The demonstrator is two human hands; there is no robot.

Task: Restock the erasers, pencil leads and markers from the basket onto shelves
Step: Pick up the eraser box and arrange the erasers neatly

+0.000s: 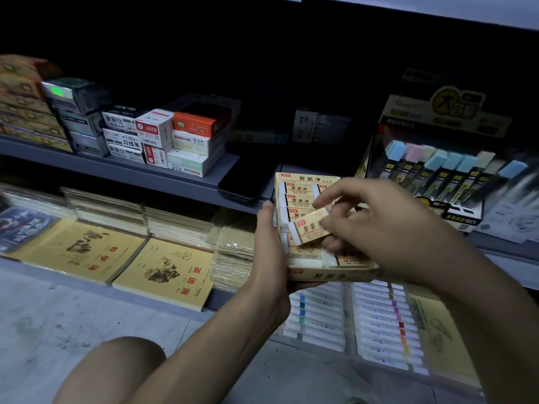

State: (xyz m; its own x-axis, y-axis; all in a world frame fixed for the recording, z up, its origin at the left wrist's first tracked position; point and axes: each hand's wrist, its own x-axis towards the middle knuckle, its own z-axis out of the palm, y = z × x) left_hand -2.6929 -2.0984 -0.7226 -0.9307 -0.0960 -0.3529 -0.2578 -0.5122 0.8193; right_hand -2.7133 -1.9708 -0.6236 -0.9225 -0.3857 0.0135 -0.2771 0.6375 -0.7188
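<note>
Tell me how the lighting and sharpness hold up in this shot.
Head view: dim overall, with the back of the upper shelf lost in black; the eraser box print is readable, while the pencil lead display at right is smeared by blur; shelf edges bow from the wide-angle lens.

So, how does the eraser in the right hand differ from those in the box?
The held eraser is tilted above the rows; the boxed erasers lie flat in rows. The right hand pinches the held eraser; the boxed erasers rest in the box, which the left hand holds. Both have cream sleeves, white ends.
</note>
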